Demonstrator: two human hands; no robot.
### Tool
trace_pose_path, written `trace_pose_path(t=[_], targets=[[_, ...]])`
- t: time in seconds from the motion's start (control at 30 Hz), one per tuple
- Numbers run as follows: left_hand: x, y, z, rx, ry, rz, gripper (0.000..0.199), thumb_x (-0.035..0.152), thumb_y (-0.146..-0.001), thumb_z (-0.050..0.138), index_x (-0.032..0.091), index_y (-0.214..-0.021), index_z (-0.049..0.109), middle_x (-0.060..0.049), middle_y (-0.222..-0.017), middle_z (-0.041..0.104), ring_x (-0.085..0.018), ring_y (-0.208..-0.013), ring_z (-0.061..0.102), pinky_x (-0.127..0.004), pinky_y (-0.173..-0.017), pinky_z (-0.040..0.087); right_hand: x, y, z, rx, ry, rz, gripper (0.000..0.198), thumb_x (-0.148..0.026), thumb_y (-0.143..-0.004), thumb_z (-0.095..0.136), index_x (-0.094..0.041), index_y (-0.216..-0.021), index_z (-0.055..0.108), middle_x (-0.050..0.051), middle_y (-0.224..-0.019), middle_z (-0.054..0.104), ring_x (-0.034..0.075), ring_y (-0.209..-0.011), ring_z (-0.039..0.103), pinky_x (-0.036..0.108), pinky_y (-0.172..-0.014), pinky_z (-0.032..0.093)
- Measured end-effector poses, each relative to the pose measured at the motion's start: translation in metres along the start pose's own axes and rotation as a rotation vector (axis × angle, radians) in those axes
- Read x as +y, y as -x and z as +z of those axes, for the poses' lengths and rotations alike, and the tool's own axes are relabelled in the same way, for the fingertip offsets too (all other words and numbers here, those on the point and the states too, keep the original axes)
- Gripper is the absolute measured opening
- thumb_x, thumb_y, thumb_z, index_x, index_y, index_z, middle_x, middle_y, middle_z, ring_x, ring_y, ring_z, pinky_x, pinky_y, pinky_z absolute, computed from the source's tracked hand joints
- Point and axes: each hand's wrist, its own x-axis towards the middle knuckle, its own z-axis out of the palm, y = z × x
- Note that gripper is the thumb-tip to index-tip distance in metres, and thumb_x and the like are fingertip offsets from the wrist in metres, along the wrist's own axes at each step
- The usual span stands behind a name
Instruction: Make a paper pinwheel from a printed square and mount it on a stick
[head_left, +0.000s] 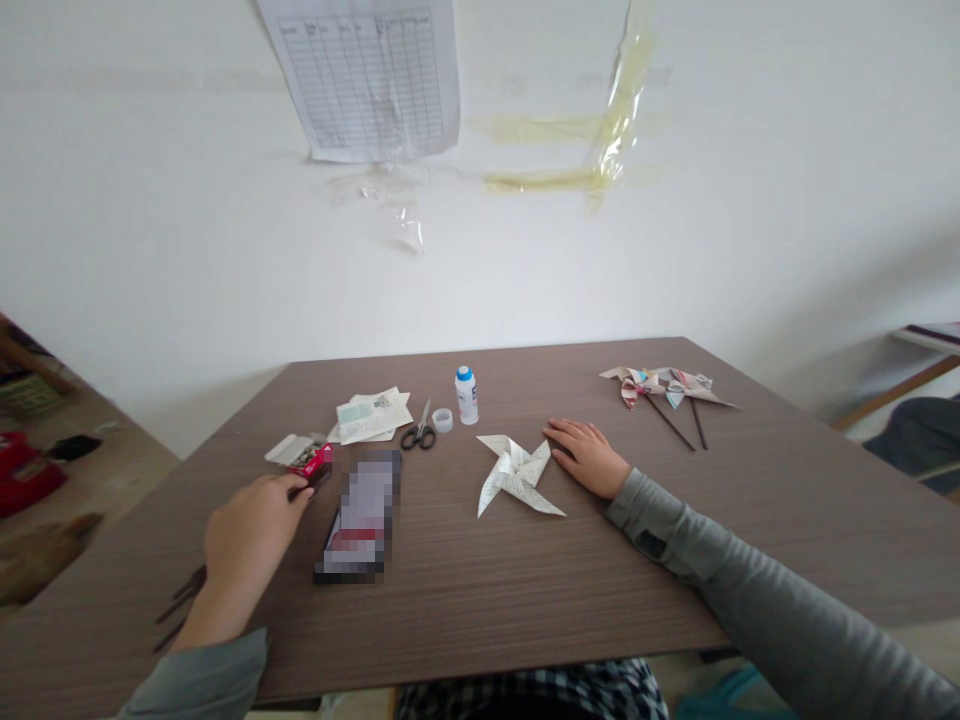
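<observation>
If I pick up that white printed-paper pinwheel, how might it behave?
The white printed-paper pinwheel is probably light, being thin paper. Its pointed blades would likely bend if pinched. Lying flat, it seems unlikely to roll.

My left fingers (295, 486) are near the box (307, 460) beside the phone (363, 515); my right fingers (571, 431) rest on the desk (457, 595) by a pinwheel (516, 479), scissors (420, 436) and a bottle (467, 400) beyond.

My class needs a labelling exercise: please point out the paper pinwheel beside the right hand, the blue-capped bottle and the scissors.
Paper pinwheel (517, 474): head view, the centre of its folded blades.
Bottle (468, 405): head view, its white body.
Scissors (421, 426): head view, where blades and handles meet.
</observation>
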Motion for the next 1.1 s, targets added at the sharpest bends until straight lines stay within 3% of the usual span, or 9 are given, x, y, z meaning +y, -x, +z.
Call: trace_pose_path(t=[0.23, 0.5, 0.87, 1.03, 1.1], targets=[[0.007, 0.007, 0.001, 0.023, -0.058, -0.04, 0.052, 0.034, -0.125, 0.053, 0.026, -0.138, 0.103, -0.02, -0.137, 0.1, -0.045, -0.131, 0.092, -0.048, -0.102, 0.069, 0.001, 0.001, -0.001, 0.0, 0.0, -0.006, 0.062, -0.033, -0.13, 0.056, -0.03, -0.189, 0.073, 0.016, -0.204, 0.061, 0.041, -0.19, 0.058, 0.074, -0.159, 0.041], [0.012, 0.009, -0.001, 0.158, 0.048, -0.058, 0.029, 0.029, -0.105, 0.071, 0.028, -0.103, 0.099, -0.012, -0.099, 0.097, -0.042, -0.112, 0.089, -0.042, -0.089, 0.064, 0.003, 0.0, 0.001, 0.017, 0.001, -0.021, 0.061, -0.034, -0.129, 0.056, -0.033, -0.187, 0.075, 0.015, -0.202, 0.064, 0.042, -0.188, 0.06, 0.076, -0.157, 0.044], [0.018, 0.012, -0.007, 0.09, -0.046, -0.051, 0.046, 0.031, -0.123, 0.058, 0.022, -0.128, 0.103, -0.017, -0.129, 0.101, -0.04, -0.119, 0.094, -0.041, -0.095, 0.066, 0.0, 0.001, -0.001, 0.007, 0.006, -0.007, 0.061, -0.031, -0.13, 0.057, -0.03, -0.188, 0.074, 0.016, -0.203, 0.063, 0.04, -0.19, 0.058, 0.073, -0.159, 0.041], [0.018, 0.01, -0.004, 0.133, -0.009, -0.069, 0.034, 0.028, -0.113, 0.068, 0.027, -0.115, 0.102, -0.011, -0.118, 0.101, -0.041, -0.119, 0.093, -0.042, -0.096, 0.067, 0.003, 0.001, 0.001, 0.024, -0.003, -0.023, 0.062, -0.032, -0.129, 0.056, -0.03, -0.187, 0.076, 0.017, -0.201, 0.064, 0.042, -0.188, 0.06, 0.078, -0.157, 0.043], [0.017, 0.009, -0.002, 0.142, 0.001, -0.052, 0.035, 0.029, -0.114, 0.067, 0.026, -0.114, 0.102, -0.013, -0.125, 0.102, -0.042, -0.121, 0.094, -0.043, -0.097, 0.067, 0.004, 0.001, 0.002, 0.023, -0.001, -0.025, 0.062, -0.032, -0.129, 0.054, -0.029, -0.187, 0.075, 0.017, -0.202, 0.064, 0.042, -0.188, 0.06, 0.078, -0.157, 0.043]])
